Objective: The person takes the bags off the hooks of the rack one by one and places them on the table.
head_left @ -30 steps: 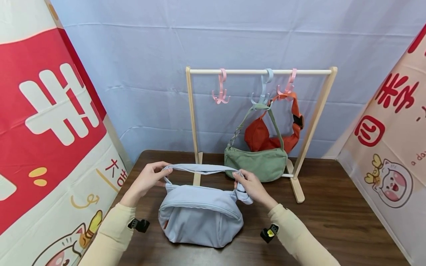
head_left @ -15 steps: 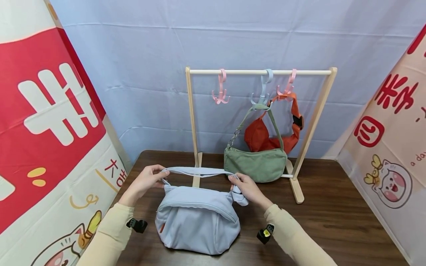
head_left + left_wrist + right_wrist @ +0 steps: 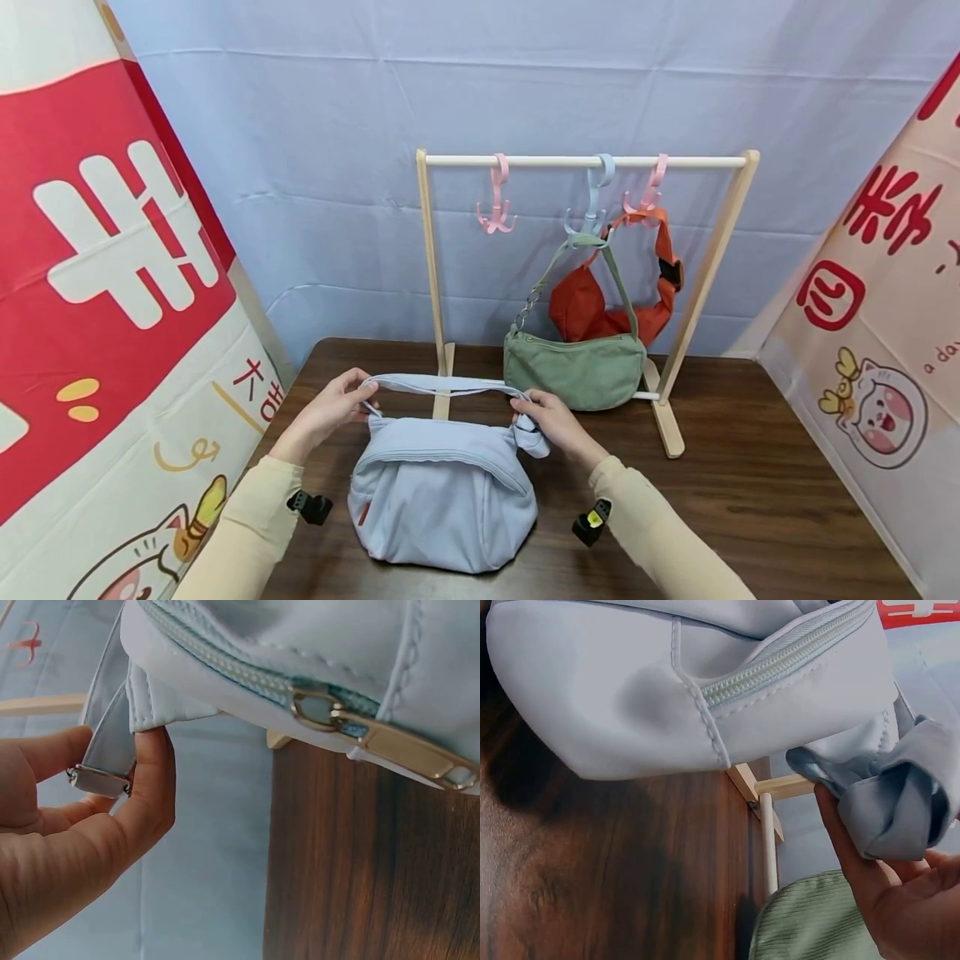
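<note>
A pale blue shoulder bag (image 3: 446,512) is on the near part of the table, its front zipper facing me. My left hand (image 3: 332,408) pinches the left end of its strap (image 3: 442,383), beside a small metal buckle (image 3: 100,781) in the left wrist view. With my right hand (image 3: 555,422) I grip the strap's right end, at a bulky fabric knot (image 3: 900,799) in the right wrist view. Between both hands the strap is raised in a loop above the bag. A gold zipper pull (image 3: 405,750) hangs on the bag's side.
Behind the bag stands a wooden rack (image 3: 712,267) with a white bar. It carries a left pink hook (image 3: 497,200), a blue hook (image 3: 596,196) holding a green bag (image 3: 576,371), and a right pink hook (image 3: 651,187) holding an orange bag (image 3: 581,304).
The blue bag and both hands have shifted slightly left, and the bag has come a little nearer to me. My grips on the strap look unchanged.
</note>
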`<state>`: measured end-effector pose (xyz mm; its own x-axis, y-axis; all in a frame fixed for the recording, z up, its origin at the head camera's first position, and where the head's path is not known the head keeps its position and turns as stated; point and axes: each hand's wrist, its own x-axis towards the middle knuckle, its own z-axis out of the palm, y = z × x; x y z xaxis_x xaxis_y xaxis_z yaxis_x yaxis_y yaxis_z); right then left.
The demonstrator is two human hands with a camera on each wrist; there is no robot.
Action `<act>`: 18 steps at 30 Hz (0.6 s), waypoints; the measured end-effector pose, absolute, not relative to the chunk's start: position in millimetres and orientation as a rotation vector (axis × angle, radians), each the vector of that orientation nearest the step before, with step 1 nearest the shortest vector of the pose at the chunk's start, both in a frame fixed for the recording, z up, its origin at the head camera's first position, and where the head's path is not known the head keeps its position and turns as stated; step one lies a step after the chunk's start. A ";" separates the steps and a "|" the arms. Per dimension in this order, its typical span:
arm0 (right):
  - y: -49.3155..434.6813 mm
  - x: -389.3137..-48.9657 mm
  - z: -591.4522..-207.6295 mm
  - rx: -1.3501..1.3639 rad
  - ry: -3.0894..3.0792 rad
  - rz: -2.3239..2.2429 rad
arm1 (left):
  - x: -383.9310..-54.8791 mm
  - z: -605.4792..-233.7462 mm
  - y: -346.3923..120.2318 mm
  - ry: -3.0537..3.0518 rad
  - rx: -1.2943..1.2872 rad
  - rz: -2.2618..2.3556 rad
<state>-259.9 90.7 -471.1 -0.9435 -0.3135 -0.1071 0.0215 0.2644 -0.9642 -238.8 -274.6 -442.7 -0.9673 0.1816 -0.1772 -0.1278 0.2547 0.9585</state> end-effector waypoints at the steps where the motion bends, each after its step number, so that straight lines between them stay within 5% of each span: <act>1: 90.4 -261.1 -473.3 -0.261 2.254 -1.740 | -238.9 -443.1 -274.2 2.277 0.041 1.772; 18: 80.9 -273.9 -493.6 -0.186 2.217 -1.763 | -252.2 -456.3 -282.4 2.357 -0.097 1.739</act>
